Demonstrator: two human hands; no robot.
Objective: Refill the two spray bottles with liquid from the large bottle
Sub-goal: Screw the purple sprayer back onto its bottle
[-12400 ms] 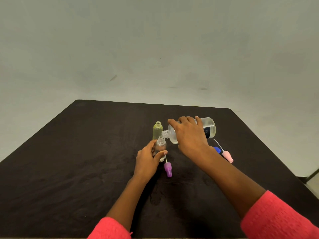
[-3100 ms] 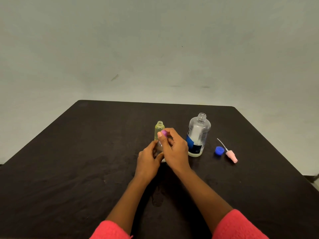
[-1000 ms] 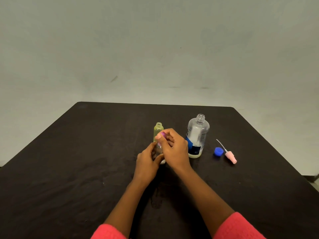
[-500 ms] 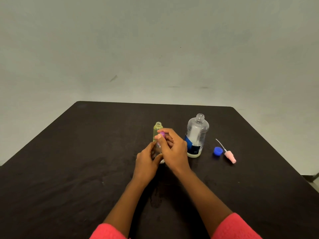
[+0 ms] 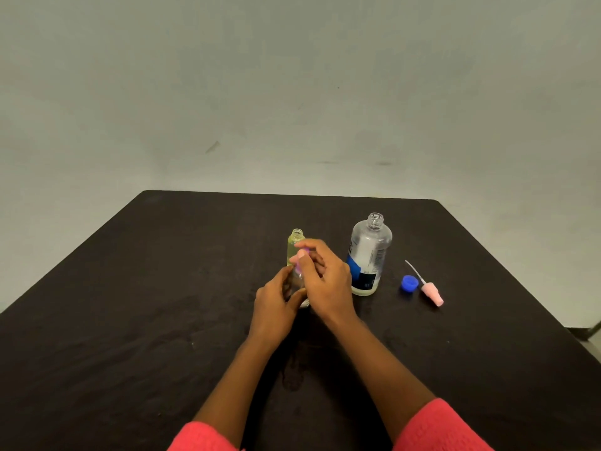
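**Surface**: dark, matt, rectangular top; the far edge and both far corners are in view. A wet patch shows near the middle, between the forearms.

**Room:** plain pale wall behind. A strip of floor shows past the right edge.

**Open room:** the left half and the far strip of the surface are bare. All items cluster at centre and centre-right, well clear of every edge.

**Items**
- Clear spray bottle: upright at centre, largely hidden by the hands.
- Left hand: wrapped round the clear spray bottle's body.
- Right hand: fingertips pinching the purple spray head at that bottle's neck.
- Yellow-green spray bottle: upright, uncapped, just behind the clear one.
- Large bottle: upright, uncapped, just right of the right hand, with liquid low inside.
- Blue cap: lying right of the large bottle.
- Pink spray head: lying with its tube just beside the blue cap.
- Red sleeves: at the near edge.

**Change:** twelve seconds earlier the right hand held the large bottle tipped over the clear bottle, and the purple head lay on the surface. Now the large bottle stands and the head sits on the neck. Over the last second, nothing but the fingers has shifted.
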